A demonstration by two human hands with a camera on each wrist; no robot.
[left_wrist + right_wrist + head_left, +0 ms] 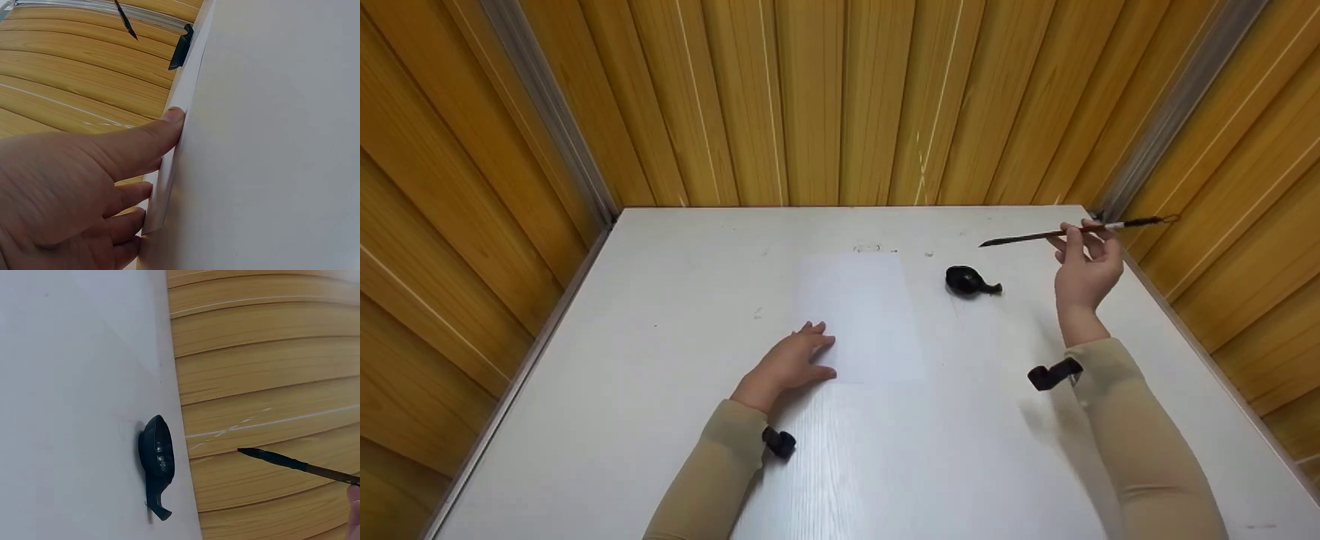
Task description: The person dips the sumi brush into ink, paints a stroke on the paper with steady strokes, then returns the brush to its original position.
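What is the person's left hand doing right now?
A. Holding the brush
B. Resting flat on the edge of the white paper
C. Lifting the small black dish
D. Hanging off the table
B: the left hand lies flat, fingers on the left edge of the white paper.

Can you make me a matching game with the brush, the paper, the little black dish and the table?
Things:
1. brush
2. paper
3. black dish
4. table

Places or states:
A. lies flat under the left hand's fingertips
B. sits on the table to the right of the sheet, touched by nobody
C. held up in the air by the right hand
D. white, carries everything else

Pairs: 1-C, 2-A, 3-B, 4-D
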